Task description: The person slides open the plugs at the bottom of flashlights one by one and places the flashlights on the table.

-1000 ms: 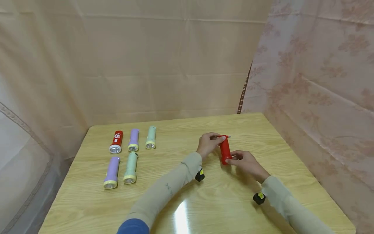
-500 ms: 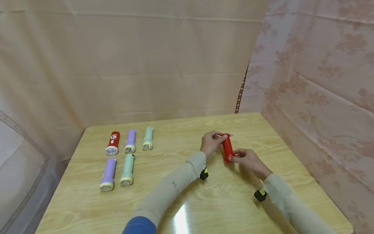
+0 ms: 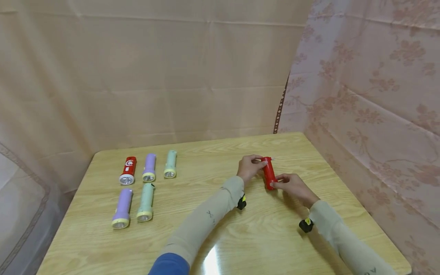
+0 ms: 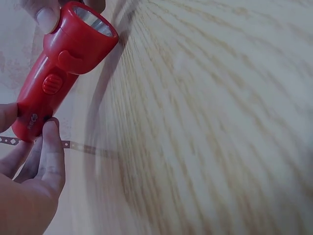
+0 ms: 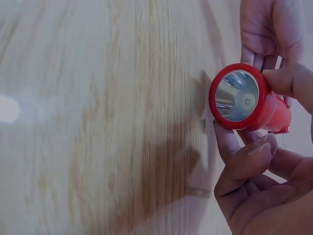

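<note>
Fingers (image 4: 53, 155) of left hand (image 3: 249, 168) and right hand (image 3: 295, 186) half-curled around all-red flashlight (image 3: 269, 174)

The head camera looks forward and down across the light-yellow wood-grain worktop (image 3: 206, 164) from farther back, while the black left wrist camera (image 3: 242, 203) and black right wrist camera (image 3: 305, 225) face, at close range, the red cylindrical plastic torch (image 3: 269, 172) all three views share.

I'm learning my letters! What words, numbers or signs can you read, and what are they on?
No word reads clearly.
Left sleeve: a mark like "X"; the mark beside it is unclear.
Right sleeve: unclear mark at the picture's edge.
Held flashlight: small white print, too blurred.
White-rimmed flashlight: white sign, too small.
</note>
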The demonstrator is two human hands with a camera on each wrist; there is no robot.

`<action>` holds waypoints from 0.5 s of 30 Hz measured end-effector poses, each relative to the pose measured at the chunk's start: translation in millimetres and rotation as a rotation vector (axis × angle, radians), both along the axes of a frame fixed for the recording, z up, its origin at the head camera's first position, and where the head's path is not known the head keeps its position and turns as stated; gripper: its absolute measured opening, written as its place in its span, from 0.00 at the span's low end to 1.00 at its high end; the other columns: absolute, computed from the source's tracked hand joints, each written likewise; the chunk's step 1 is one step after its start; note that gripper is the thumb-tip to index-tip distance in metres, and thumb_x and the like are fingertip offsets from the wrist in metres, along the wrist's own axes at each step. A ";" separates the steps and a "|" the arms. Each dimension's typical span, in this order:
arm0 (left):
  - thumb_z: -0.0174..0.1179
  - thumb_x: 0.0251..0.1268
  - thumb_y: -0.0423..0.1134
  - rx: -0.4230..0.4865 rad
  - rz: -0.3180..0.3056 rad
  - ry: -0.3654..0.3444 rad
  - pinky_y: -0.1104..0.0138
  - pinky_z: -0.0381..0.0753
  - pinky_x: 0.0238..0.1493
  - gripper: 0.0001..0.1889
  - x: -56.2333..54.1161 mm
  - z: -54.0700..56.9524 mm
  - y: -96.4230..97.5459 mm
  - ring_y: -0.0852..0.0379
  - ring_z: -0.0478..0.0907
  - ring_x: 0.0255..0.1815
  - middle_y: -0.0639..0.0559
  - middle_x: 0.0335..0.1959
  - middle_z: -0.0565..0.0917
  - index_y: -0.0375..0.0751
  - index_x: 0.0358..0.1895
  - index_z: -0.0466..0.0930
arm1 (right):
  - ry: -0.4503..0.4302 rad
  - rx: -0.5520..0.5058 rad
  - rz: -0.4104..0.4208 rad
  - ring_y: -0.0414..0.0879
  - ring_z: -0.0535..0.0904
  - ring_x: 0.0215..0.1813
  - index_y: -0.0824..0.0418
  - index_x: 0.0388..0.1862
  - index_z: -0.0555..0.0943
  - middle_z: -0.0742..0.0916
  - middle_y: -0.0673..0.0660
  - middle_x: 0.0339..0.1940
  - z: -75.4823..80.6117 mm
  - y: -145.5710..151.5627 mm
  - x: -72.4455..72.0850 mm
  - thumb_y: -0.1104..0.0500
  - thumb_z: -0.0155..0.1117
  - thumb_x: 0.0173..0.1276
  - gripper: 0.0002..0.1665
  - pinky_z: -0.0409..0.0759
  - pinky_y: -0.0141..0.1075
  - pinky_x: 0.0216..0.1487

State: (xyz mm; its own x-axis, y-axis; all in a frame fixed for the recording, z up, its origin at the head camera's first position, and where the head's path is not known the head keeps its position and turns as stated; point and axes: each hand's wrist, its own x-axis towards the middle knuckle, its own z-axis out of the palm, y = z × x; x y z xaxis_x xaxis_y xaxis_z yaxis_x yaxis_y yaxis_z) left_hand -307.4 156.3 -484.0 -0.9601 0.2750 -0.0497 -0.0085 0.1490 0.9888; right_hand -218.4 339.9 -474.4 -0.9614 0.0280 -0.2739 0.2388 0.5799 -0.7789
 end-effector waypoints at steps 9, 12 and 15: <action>0.73 0.65 0.36 0.064 -0.009 -0.019 0.56 0.88 0.46 0.21 -1.2 -4.4 5.9 0.50 0.88 0.40 0.49 0.41 0.88 0.40 0.61 0.85 | -0.008 0.003 0.010 0.54 0.75 0.56 0.68 0.61 0.80 0.85 0.62 0.56 5.9 2.8 -4.2 0.46 0.70 0.70 0.32 0.73 0.43 0.53; 0.72 0.66 0.36 0.066 -0.021 -0.031 0.56 0.88 0.46 0.23 0.7 -3.5 7.8 0.50 0.89 0.40 0.48 0.42 0.88 0.41 0.64 0.83 | -0.013 0.003 -0.001 0.53 0.74 0.54 0.68 0.60 0.81 0.84 0.61 0.57 7.0 4.7 -4.9 0.46 0.71 0.70 0.31 0.73 0.42 0.50; 0.72 0.66 0.36 0.048 -0.033 -0.037 0.57 0.88 0.46 0.25 2.4 -2.7 10.1 0.51 0.88 0.40 0.48 0.44 0.88 0.42 0.66 0.81 | -0.017 0.009 0.000 0.52 0.73 0.52 0.69 0.61 0.80 0.84 0.62 0.57 6.3 7.4 -5.7 0.45 0.70 0.71 0.32 0.73 0.41 0.47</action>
State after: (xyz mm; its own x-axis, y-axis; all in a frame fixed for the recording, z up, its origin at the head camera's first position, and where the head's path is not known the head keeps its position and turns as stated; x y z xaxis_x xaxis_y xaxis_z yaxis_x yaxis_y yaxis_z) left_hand -305.0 166.3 -486.7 -0.9483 0.3093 -0.0710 -0.0409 0.1027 0.9939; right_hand -224.1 347.3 -468.2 -0.9567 0.0310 -0.2896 0.2519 0.5872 -0.7693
